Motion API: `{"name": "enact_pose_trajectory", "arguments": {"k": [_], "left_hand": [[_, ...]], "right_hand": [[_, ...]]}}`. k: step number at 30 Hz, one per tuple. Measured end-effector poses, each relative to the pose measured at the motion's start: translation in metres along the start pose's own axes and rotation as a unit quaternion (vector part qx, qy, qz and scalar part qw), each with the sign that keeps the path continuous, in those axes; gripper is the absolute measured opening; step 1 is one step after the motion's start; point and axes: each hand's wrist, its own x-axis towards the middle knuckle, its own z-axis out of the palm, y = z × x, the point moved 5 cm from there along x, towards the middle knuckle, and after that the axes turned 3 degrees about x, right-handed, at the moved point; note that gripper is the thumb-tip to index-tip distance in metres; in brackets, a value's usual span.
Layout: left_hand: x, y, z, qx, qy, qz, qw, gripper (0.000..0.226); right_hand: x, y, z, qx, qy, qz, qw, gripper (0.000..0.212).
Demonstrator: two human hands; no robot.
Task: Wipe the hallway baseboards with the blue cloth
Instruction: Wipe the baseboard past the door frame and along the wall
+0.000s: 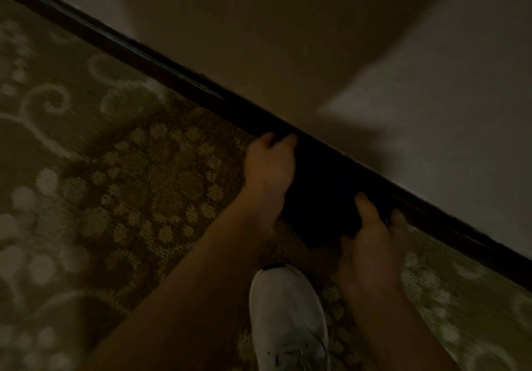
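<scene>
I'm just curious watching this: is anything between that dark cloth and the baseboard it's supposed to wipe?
Nothing visible. Both hands, left hand and right hand, hold the cloth right against the baseboard.

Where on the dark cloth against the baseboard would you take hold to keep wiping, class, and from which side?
Grip the cloth at its two outer edges, coming from the carpet side. It lies spread flat against the dark baseboard, so a hold at each end keeps it stretched, as the left hand and right hand show. In this dim light its colour and folds cannot be told.
</scene>
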Motion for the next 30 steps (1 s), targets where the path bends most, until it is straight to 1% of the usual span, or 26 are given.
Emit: {"name": "enact_pose_trajectory", "arguments": {"k": [1,2,3,4,6,7,8,10,11,12,13,14,16,17,18,20,21,23,24,26,28,30], "left_hand": [[0.006,0.003,-0.006,-0.034,0.023,0.006,0.999,0.023],[0.011,0.005,-0.010,-0.060,0.047,0.005,0.997,0.033],[0.016,0.004,-0.010,-0.078,0.084,0.004,0.993,0.043],[0.018,0.002,-0.007,-0.085,0.131,0.011,0.988,0.049],[0.005,-0.004,0.012,-0.073,0.203,0.061,0.975,0.048],[-0.006,-0.009,0.024,-0.059,0.224,0.090,0.969,0.043],[-0.017,-0.016,0.036,-0.045,0.231,0.116,0.965,0.039],[-0.040,-0.034,0.060,-0.026,0.204,0.146,0.968,0.031],[-0.049,-0.045,0.071,-0.012,0.173,0.154,0.973,0.026],[-0.057,-0.054,0.082,0.002,0.129,0.157,0.979,0.023],[-0.061,-0.062,0.091,0.012,0.076,0.145,0.986,0.021],[-0.061,-0.069,0.098,0.018,0.015,0.119,0.993,0.023],[-0.053,-0.076,0.099,0.016,-0.089,0.034,0.995,0.041],[-0.048,-0.074,0.092,0.002,-0.110,-0.008,0.994,0.050],[-0.043,-0.068,0.080,-0.020,-0.107,-0.037,0.993,0.056],[-0.036,-0.044,0.043,-0.081,-0.038,-0.049,0.995,0.056],[-0.035,-0.032,0.018,-0.117,0.004,-0.041,0.992,0.052],[-0.041,-0.012,-0.029,-0.164,0.059,-0.023,0.984,0.045],[-0.049,-0.001,-0.058,-0.165,0.073,-0.013,0.984,0.043],[-0.070,0.022,-0.109,-0.155,0.085,-0.012,0.984,0.047],[-0.091,0.043,-0.150,-0.155,0.090,-0.015,0.984,0.049],[-0.108,0.063,-0.181,-0.153,0.098,-0.006,0.983,0.048]], "right_hand": [[-0.002,0.000,0.010,-0.004,-0.036,0.021,0.999,0.071],[-0.003,0.001,0.020,-0.021,-0.068,0.037,0.997,0.074],[-0.004,0.000,0.028,-0.036,-0.089,0.046,0.994,0.076],[-0.002,0.000,0.032,-0.042,-0.093,0.055,0.993,0.078],[0.005,-0.005,0.023,-0.035,-0.065,0.078,0.994,0.077],[0.009,-0.009,0.012,-0.032,-0.046,0.083,0.995,0.073],[0.014,-0.014,-0.002,-0.035,-0.031,0.083,0.995,0.064],[0.024,-0.024,-0.037,-0.048,0.009,0.068,0.996,0.031],[0.027,-0.030,-0.054,-0.051,0.034,0.059,0.996,0.017],[0.030,-0.035,-0.068,-0.042,0.056,0.053,0.996,0.011],[0.033,-0.040,-0.079,-0.026,0.071,0.050,0.996,0.010],[0.036,-0.045,-0.087,-0.010,0.081,0.045,0.996,0.014],[0.037,-0.048,-0.090,0.019,0.081,0.034,0.996,0.031],[0.038,-0.046,-0.087,0.022,0.076,0.029,0.996,0.035],[0.038,-0.041,-0.078,0.019,0.067,0.033,0.997,0.038],[0.037,-0.027,-0.042,0.011,0.028,0.051,0.998,0.044],[0.033,-0.019,-0.014,0.006,-0.011,0.067,0.998,0.043],[0.017,-0.007,0.044,-0.014,-0.104,0.092,0.990,0.032],[0.000,-0.002,0.072,-0.022,-0.150,0.100,0.983,0.029],[-0.037,-0.002,0.111,-0.032,-0.210,0.094,0.973,0.030],[-0.079,-0.006,0.131,-0.047,-0.254,0.086,0.962,0.030],[-0.114,-0.002,0.134,-0.059,-0.276,0.089,0.955,0.020]]}}
